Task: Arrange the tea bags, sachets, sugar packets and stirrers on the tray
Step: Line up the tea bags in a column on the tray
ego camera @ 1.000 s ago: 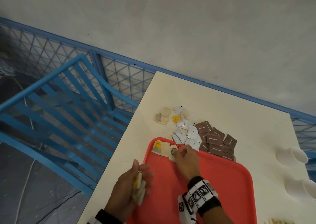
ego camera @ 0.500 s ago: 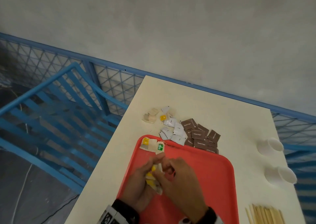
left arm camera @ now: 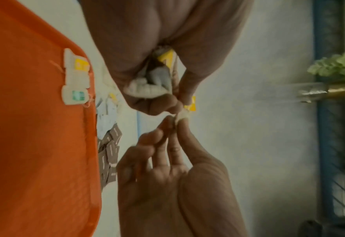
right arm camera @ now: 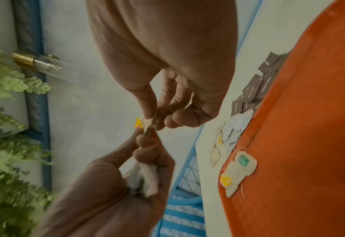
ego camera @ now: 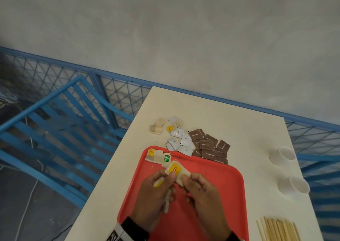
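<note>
- Head view: both hands are over the flat red plastic tray. The left hand and the right hand pinch one soft white tea bag with a yellow tag between them, right at their fingertips. The left hand also holds a bunch of more white tea bags in its curled fingers. Just past the hands, two white tea bags with yellow and green tags lie in the tray's far left corner. Farther out are small white sachets and brown sugar packets. Thin wooden stirrers lie to the right of the right hand.
- Left wrist view: the left hand grips the bunch of white tea bags. The right hand pinches the tea bag from below.
- Right wrist view: the right hand and the left hand meet at the yellow-tagged tea bag.
</note>
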{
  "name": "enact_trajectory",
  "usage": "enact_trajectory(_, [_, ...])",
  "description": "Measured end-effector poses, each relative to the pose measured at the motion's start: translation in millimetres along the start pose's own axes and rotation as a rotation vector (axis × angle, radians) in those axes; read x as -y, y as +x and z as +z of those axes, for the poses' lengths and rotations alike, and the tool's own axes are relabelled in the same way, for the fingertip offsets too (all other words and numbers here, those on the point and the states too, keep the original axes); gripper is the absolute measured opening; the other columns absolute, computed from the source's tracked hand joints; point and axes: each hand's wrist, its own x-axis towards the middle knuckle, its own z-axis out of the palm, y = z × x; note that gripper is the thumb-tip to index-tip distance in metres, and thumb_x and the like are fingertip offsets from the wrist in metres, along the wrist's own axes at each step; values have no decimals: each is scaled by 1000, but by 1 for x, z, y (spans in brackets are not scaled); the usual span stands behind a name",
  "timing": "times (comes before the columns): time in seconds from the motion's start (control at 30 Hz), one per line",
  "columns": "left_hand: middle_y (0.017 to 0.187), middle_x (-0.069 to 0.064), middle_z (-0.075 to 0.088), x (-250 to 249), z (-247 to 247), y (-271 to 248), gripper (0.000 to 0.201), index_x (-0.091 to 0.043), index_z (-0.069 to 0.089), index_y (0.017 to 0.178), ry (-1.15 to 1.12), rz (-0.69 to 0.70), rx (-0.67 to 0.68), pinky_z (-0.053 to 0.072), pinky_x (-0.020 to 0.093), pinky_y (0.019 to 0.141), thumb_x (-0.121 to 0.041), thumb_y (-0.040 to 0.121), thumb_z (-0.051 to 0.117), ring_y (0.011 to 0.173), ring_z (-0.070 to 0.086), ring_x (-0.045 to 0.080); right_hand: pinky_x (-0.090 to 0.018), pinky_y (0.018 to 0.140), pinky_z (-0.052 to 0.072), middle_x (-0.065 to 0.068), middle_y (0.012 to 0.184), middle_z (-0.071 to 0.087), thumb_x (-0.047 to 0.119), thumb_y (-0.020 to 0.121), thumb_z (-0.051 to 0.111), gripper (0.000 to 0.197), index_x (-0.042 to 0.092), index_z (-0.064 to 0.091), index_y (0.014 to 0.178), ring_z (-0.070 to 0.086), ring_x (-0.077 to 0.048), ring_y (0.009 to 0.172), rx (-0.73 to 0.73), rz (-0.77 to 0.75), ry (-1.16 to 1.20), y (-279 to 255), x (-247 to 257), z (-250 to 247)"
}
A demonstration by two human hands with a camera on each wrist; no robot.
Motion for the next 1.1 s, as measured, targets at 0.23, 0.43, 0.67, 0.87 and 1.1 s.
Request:
enact_trajectory(0.23, [75, -12, 63, -33, -17, 0, 8, -26, 71, 78, 973, 476, 187, 40, 13, 59, -31, 84, 74, 62, 55, 4, -19, 66, 46, 15, 97, 69, 36, 82, 73, 17, 36, 73, 99, 62, -8, 85, 211, -414, -668, 0, 28, -18])
enact_trajectory(0.43, [82, -6, 67, -43, -24, 0, 28, -31, 71, 83, 913, 467, 176, 51, 31, 71, -57, 74, 69, 77, 64, 14, -44, 64, 46, -2, 83, 72, 29, 74, 77, 7, 24, 78, 79, 62, -27, 77, 165, -435, -387, 0, 39, -5])
enact_trajectory(0.67, [80, -2, 63, -43, -32, 0, 31, -34, 72, 97, 736, 393, 127, 46, 18, 59, -49, 71, 76, 63, 55, 3, -57, 77, 48, -4, 87, 74, 27, 75, 77, 10, 19, 79, 80, 65, -31, 85, 138, -423, -373, 5, 40, 10])
enact_trajectory(0.87, [69, -9, 65, -46, -39, 4, 9, -18, 74, 82, 580, 375, 66, 42, 13, 52, -27, 81, 74, 53, 54, -1, -49, 80, 54, -8, 91, 76, 18, 77, 77, 15, 18, 77, 92, 70, -29, 87, 194, -312, -356, 11, 26, 22])
enact_trajectory(1.1, [51, -13, 59, -32, -56, 6, 5, -13, 71, 82, 550, 273, 56, 40, 13, 50, -15, 86, 70, 46, 49, -1, -27, 65, 50, -12, 79, 74, 9, 80, 76, 7, 15, 77, 84, 63, -14, 68, 209, -228, -358, 14, 3, 31])
